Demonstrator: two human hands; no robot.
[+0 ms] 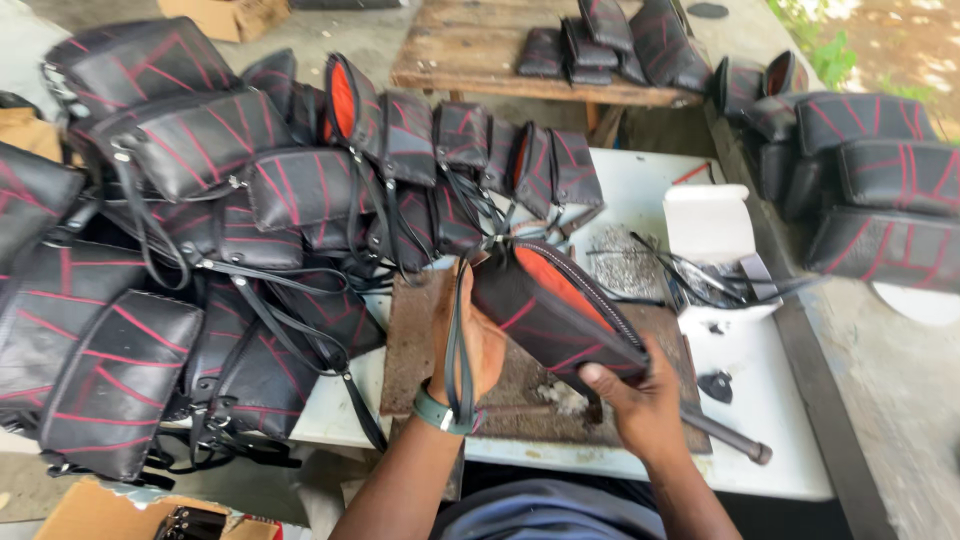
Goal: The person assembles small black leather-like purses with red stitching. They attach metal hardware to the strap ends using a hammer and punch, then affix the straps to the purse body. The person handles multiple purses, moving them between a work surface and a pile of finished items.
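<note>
Both my hands hold a black pouch [545,305] with red stitched lines and an orange lining showing through its open zip. My left hand [470,345] grips the pouch's left end, and its black wrist strap hangs down over my palm and wrist. My right hand [640,400] supports the pouch's lower right corner from below. The pouch hovers over a rusty metal plate [410,340] lying on the white table [760,360]. A dark metal rod [725,437] lies across the plate's near edge.
A large heap of similar black pouches [200,240] covers the table's left side. More pouches lie on a wooden bench [460,50] behind and on the ledge at right [870,180]. A white box [715,240] with small metal parts and tools sits at right.
</note>
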